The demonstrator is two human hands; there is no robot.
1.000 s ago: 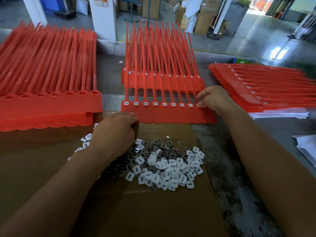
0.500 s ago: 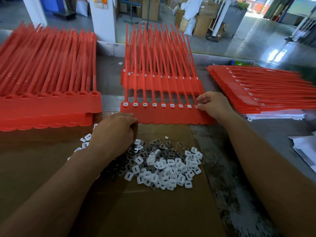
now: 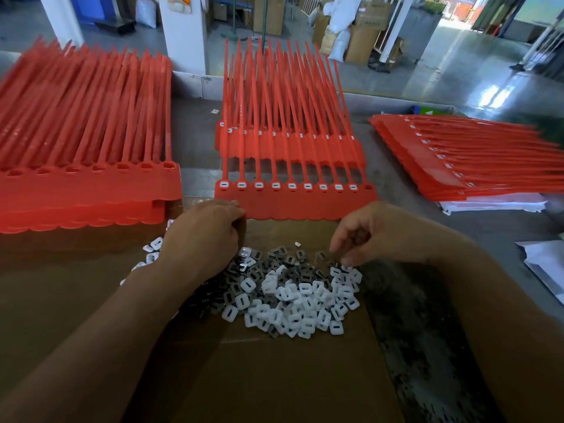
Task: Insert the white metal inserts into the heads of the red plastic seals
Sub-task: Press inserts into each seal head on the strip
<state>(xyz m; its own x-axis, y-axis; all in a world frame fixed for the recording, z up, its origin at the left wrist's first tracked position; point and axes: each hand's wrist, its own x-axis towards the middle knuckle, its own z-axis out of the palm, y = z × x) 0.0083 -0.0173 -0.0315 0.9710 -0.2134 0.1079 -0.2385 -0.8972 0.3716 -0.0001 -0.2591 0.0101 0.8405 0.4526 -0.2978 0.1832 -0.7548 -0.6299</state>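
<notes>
A strip of red plastic seals lies in front of me on a second strip, heads towards me. White inserts sit in most of its heads; the rightmost head is bare. A pile of white and dark inserts lies on the cardboard. My left hand is curled, knuckles up, at the strip's near left corner; what its palm holds is hidden. My right hand hovers over the pile's right edge, fingers hanging down, thumb and forefinger close to the inserts with nothing visibly between them.
A thick stack of red seals with bare heads lies at the left. A fanned stack of seals with inserts lies at the right on white sheets. Brown cardboard covers the worktop; white paper lies at far right.
My right hand left the right end of the seal strip and came back down to the insert pile. My left hand stayed at the strip's left corner.
</notes>
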